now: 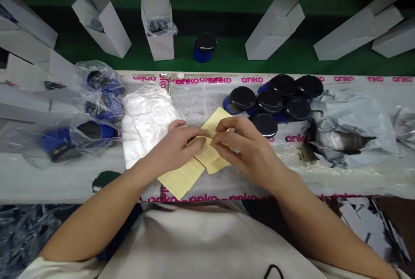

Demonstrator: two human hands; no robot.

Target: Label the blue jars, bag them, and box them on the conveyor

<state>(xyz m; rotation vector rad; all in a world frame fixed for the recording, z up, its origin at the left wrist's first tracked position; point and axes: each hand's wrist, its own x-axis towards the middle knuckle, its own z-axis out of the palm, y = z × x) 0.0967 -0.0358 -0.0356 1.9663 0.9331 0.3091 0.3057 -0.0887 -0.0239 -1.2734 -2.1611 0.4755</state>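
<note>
Yellow printed sheets (183,177) lie on the tape-covered bench in front of me, some overlapping at an angle. My left hand (181,143) rests over them from the left, thumb and fingertips closed on a sheet's edge. From the right, my right hand (244,147) pinches the upper sheet, fingers curled with the tips together. A stack of clear plastic bags (145,119) lies just left of my left hand. Beyond my right hand stand several blue jars with black lids (241,98), grouped closely together.
Bagged blue jars (97,130) crowd the left side beside white boxes (29,93). Tall open white boxes (158,37) and one blue jar (205,47) stand on the green conveyor (227,50). A torn grey plastic bag (353,123) lies at the right.
</note>
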